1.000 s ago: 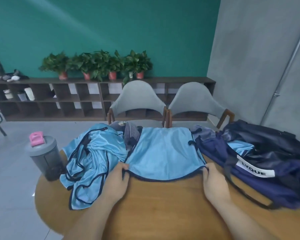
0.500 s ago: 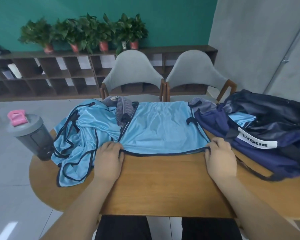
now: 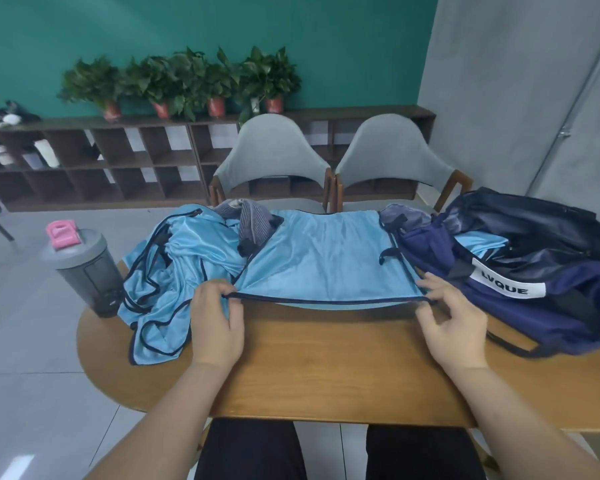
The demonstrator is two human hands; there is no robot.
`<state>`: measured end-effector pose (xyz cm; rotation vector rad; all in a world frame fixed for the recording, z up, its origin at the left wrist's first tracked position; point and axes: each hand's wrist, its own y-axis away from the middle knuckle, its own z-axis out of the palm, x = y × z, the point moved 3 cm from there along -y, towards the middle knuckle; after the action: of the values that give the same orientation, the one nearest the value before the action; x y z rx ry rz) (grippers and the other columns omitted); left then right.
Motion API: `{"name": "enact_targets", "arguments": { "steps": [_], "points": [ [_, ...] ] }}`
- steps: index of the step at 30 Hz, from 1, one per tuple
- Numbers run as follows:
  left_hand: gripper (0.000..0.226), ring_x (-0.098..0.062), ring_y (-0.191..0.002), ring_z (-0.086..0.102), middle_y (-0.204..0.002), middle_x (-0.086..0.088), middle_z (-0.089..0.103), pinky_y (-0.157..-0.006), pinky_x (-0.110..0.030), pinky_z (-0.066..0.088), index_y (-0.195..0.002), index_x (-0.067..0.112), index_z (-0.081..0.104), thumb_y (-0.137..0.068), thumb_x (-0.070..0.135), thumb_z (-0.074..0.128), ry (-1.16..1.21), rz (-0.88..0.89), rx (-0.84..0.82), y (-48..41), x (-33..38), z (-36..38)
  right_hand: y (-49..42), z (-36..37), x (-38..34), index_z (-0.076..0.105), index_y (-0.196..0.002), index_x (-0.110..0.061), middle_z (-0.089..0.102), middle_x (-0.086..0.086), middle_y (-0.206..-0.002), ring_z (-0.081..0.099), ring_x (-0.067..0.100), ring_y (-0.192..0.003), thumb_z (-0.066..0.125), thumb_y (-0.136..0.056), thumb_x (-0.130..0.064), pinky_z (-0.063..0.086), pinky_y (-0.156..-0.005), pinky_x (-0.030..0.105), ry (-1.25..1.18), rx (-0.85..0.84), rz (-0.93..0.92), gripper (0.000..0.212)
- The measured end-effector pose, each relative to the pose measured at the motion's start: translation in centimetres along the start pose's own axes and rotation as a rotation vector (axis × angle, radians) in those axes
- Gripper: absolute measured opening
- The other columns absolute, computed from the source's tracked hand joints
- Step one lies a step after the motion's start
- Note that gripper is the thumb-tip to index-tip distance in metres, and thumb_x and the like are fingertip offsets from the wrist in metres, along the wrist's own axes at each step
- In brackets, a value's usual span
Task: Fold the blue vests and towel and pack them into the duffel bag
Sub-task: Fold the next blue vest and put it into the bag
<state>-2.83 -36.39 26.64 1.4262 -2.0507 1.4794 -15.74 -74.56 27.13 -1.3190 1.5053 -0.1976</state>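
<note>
A light blue vest (image 3: 326, 258) with dark trim lies spread flat in the middle of the wooden table (image 3: 326, 368). My left hand (image 3: 215, 323) pinches its near left corner and my right hand (image 3: 454, 327) pinches its near right corner, with the hem raised slightly off the table between them. A crumpled pile of more blue vests (image 3: 177, 271) lies to the left. A grey striped towel (image 3: 253, 223) sits bunched behind them. The navy duffel bag (image 3: 534, 271) stands open at the right, with blue fabric inside.
A grey shaker bottle (image 3: 84, 268) with a pink lid stands at the table's left edge. Two grey chairs (image 3: 271, 161) face the far side. A low dark shelf (image 3: 94, 164) with potted plants lines the green wall.
Both hands have gone from resting flat on the vest's near corners to pinching them, and the hem has lifted a little off the table. The view has tilted slightly.
</note>
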Motion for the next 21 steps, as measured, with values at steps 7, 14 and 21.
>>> {"name": "enact_targets", "arguments": {
  "steps": [7, 14, 21],
  "points": [
    [0.002, -0.001, -0.099, 0.058, -0.102, 0.013, 0.063, -0.087, -0.034, 0.045, -0.099, 0.025, 0.047, -0.098, 0.026, 0.048, 0.209, -0.144, 0.069, 0.5, 2.0, -0.8, 0.2, -1.4, -1.8, 0.053, -0.077, -0.023, 0.073, -0.015, -0.093, 0.069, 0.000, -0.094, 0.062, -0.091, -0.006, 0.052, -0.088, 0.028, -0.136, 0.052, 0.114, 0.024],
    [0.019, -0.014, -0.080, 0.057, -0.087, 0.012, 0.059, -0.072, -0.039, 0.047, -0.106, 0.025, 0.055, -0.105, 0.044, 0.055, 0.176, -0.147, 0.075, 2.2, 2.2, -1.9, 0.8, -3.1, -2.8, 0.051, -0.080, -0.030, 0.057, 0.004, -0.069, 0.048, 0.014, -0.063, 0.065, -0.102, -0.015, 0.041, -0.064, 0.034, -0.175, 0.081, 0.234, 0.030],
    [0.049, -0.019, -0.058, 0.039, -0.061, -0.003, 0.040, -0.056, -0.034, 0.034, -0.067, 0.017, 0.042, -0.100, 0.049, 0.058, 0.146, -0.110, 0.117, 5.2, 4.6, -5.6, 3.6, -6.2, -3.8, 0.059, -0.086, -0.036, 0.066, -0.021, -0.086, 0.059, -0.001, -0.079, 0.067, -0.095, -0.043, 0.044, -0.077, 0.011, -0.169, 0.188, 0.292, 0.014]
  ]
}}
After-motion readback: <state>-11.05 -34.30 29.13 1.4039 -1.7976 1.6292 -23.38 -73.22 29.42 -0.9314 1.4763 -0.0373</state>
